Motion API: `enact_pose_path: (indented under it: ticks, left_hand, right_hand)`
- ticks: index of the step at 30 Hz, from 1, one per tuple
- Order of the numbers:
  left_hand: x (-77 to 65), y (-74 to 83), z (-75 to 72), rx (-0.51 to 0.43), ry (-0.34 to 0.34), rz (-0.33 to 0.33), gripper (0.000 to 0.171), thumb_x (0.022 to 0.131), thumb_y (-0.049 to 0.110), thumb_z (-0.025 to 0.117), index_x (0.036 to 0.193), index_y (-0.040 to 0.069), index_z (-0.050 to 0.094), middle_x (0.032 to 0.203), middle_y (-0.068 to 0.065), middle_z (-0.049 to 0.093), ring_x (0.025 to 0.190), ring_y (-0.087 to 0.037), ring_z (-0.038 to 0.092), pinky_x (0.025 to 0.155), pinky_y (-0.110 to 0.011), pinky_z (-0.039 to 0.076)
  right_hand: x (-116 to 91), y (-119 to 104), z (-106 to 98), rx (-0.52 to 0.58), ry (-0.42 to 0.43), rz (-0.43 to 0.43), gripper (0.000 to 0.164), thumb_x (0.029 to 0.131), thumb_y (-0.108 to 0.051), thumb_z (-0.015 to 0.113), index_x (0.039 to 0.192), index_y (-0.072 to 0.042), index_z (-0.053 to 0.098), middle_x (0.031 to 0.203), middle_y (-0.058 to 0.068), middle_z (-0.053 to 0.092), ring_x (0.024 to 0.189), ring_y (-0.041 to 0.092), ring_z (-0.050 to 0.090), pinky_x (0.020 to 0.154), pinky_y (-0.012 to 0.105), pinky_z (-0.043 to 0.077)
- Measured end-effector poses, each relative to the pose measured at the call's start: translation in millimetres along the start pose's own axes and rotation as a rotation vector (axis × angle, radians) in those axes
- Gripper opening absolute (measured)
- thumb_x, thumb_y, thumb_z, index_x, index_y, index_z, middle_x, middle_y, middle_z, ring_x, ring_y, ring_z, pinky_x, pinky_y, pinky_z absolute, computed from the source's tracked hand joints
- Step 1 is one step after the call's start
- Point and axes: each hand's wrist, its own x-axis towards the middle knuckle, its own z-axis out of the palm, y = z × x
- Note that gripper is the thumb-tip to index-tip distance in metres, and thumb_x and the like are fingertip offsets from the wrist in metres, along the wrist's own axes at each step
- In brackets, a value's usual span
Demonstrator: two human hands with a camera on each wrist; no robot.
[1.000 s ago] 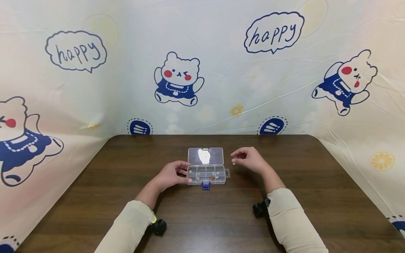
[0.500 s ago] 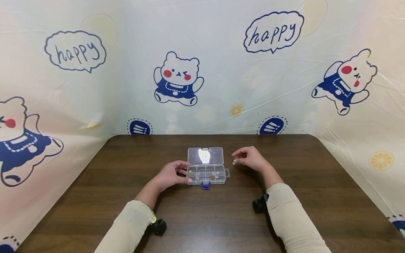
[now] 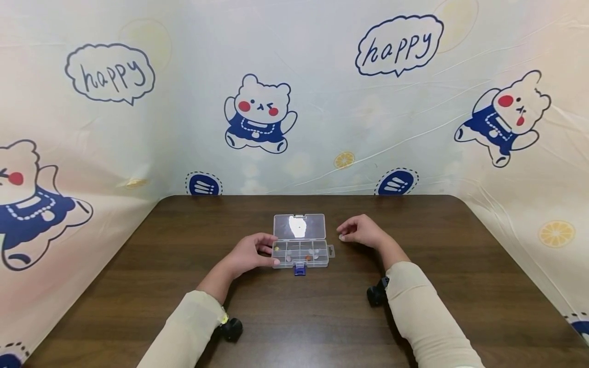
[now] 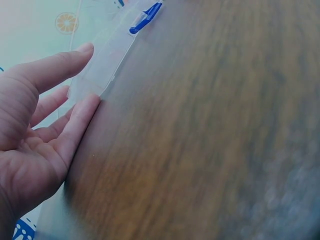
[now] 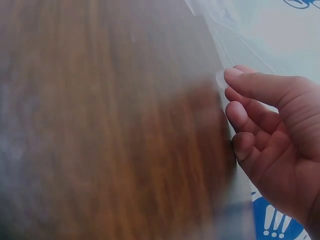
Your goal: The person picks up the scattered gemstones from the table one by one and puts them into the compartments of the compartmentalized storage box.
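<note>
Clear plastic is what I work with: a small compartment box (image 3: 300, 253) lies open on the dark wooden table (image 3: 294, 317), its lid (image 3: 299, 226) folded back flat on the far side and its blue clasp (image 3: 299, 270) on the near side, toward me. My left hand (image 3: 250, 251) rests at the left end of the box, the fingers almost straight and only touching its side wall (image 4: 107, 70); it steadies the box and does not close around it. My right hand (image 3: 363, 232) is just beside the right end of the box, a little above the table, and between thumb and forefinger it pinches one small white bead (image 3: 341, 237); from the right wrist view I see this pale round piece (image 5: 220, 79) at the tip of my finger. Inside the box several compartments already have small pieces, one yellow at the left end and some orange and pale ones more to the right, though how many I cannot tell. So I judge the sorting is partly done: the box is open, some pieces are in, and the bead in my right hand is not yet in any compartment. On the table around the box I see no other loose pieces.
</note>
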Motion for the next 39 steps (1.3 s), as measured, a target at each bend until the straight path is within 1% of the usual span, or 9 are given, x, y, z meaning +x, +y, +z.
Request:
enact_pose_path:
  ticks: [6,12,16,21,26,35,39]
  left_hand:
    - [-0.1,-1.1,-0.3,0.000,-0.001,0.005,0.062,0.070,0.022,0.090,0.124,0.012,0.063,0.109,-0.003,0.064,0.098,-0.020,0.059,0.086,-0.034,0.053]
    - [-0.9,-0.3,-0.6,0.001,-0.001,0.000,0.061,0.070,0.022,0.090,0.124,0.013,0.063,0.109,-0.003,0.063,0.099,-0.021,0.059,0.086,-0.034,0.053]
    - [-1.5,1.4,-0.3,0.015,0.003,-0.002,0.061,0.070,0.022,0.089,0.124,0.013,0.063,0.110,-0.003,0.063,0.099,-0.020,0.059,0.087,-0.034,0.053]
    - [-2.1,3.6,0.1,0.025,0.008,-0.003,0.060,0.071,0.022,0.089,0.124,0.014,0.063,0.111,-0.002,0.063,0.100,-0.020,0.059,0.088,-0.035,0.052]
    - [-1.6,4.1,0.4,0.019,0.012,-0.008,0.060,0.070,0.022,0.089,0.124,0.014,0.063,0.112,-0.002,0.063,0.101,-0.020,0.059,0.089,-0.035,0.052]
    - [-1.3,2.6,0.4,0.019,0.013,-0.006,0.060,0.070,0.021,0.090,0.123,0.014,0.063,0.112,-0.002,0.063,0.100,-0.020,0.059,0.089,-0.035,0.052]
    - [-1.6,2.6,0.2,0.015,0.009,-0.009,0.060,0.070,0.022,0.090,0.123,0.014,0.063,0.110,-0.002,0.063,0.100,-0.020,0.059,0.089,-0.035,0.052]
  right_hand:
    - [2.6,-2.6,1.1,-0.064,-0.028,-0.035,0.015,0.083,-0.004,0.076,0.098,-0.004,0.075,0.088,0.003,0.068,0.081,0.018,0.056,0.077,0.033,0.051]
    - [4.0,-3.9,2.1,-0.105,-0.039,-0.055,0.014,0.083,-0.004,0.076,0.096,-0.004,0.076,0.085,0.001,0.068,0.079,0.016,0.056,0.077,0.033,0.050]
    - [3.8,-3.8,1.8,-0.112,-0.035,-0.046,0.012,0.084,-0.005,0.076,0.096,-0.004,0.076,0.084,0.002,0.067,0.079,0.017,0.056,0.078,0.034,0.050]
    - [2.7,-2.9,0.9,-0.103,-0.031,-0.029,0.011,0.085,-0.005,0.075,0.096,-0.006,0.076,0.085,0.002,0.067,0.080,0.017,0.056,0.079,0.034,0.051]
    - [0.0,-3.7,-0.3,-0.085,-0.021,-0.036,0.011,0.085,-0.005,0.075,0.096,-0.005,0.075,0.086,0.002,0.067,0.081,0.018,0.057,0.079,0.035,0.051]
    - [-4.1,-6.0,-0.1,-0.032,0.006,-0.052,0.014,0.085,-0.004,0.074,0.099,-0.002,0.075,0.088,0.003,0.070,0.079,0.017,0.058,0.073,0.030,0.052]
    - [-4.7,-8.3,0.5,-0.018,0.014,-0.046,0.014,0.085,-0.004,0.074,0.099,-0.002,0.075,0.089,0.004,0.070,0.079,0.018,0.058,0.072,0.030,0.052]
